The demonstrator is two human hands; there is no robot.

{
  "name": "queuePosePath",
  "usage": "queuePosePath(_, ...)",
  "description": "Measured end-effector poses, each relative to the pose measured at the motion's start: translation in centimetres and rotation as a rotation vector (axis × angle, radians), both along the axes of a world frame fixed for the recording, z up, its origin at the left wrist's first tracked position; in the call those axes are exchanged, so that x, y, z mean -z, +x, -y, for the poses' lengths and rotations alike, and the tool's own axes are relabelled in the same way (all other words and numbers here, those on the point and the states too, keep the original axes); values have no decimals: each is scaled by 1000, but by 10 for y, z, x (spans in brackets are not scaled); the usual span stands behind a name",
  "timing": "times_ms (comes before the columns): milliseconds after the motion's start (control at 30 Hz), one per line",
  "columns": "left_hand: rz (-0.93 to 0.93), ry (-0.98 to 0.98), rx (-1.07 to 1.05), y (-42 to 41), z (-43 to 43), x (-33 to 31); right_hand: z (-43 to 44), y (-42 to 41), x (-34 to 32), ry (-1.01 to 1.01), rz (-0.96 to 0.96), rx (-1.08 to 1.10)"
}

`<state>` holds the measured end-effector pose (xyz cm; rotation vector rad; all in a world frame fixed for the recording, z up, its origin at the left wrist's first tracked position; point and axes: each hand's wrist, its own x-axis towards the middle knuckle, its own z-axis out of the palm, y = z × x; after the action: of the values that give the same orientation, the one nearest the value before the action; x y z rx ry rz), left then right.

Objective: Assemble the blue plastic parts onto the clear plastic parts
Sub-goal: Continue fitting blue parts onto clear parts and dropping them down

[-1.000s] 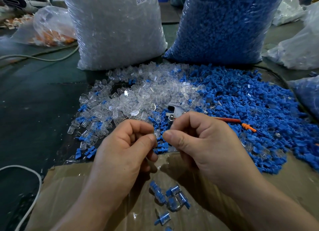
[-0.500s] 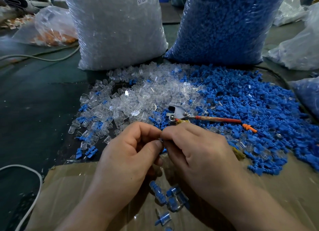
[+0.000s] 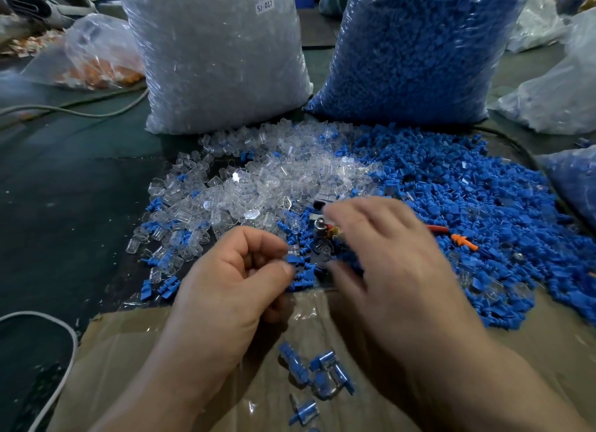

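My left hand pinches a small clear part with a blue part on it between thumb and forefinger. My right hand is blurred, its fingers spread and holding nothing, over the near edge of the loose parts. A heap of clear plastic parts lies ahead at the middle. To its right spreads a wide heap of blue plastic parts. Several joined blue-and-clear pieces lie on the cardboard sheet below my hands.
A red-handled tool and an orange plug lie among the blue parts, partly under my right hand. A big bag of clear parts and one of blue parts stand behind. A white cable curves at the left.
My hands were pressed together on one piece. Now my right hand has let go and moved up and right over the heap, while my left hand keeps the piece.
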<state>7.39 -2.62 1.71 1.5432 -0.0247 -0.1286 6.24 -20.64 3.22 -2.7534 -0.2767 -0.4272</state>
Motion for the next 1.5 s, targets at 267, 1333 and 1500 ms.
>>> queuePosePath(267, 17, 6, -14, 2, -2, -2, 23, 17, 6, -301, -274, 228)
queuePosePath(1333, 173, 20, -25, 5, -17, 1, 19, 1, -14, -59, -141, -178)
queuePosePath(1500, 169, 31, -24, 2, -18, -4, 17, 2, -14, -54, -120, -176)
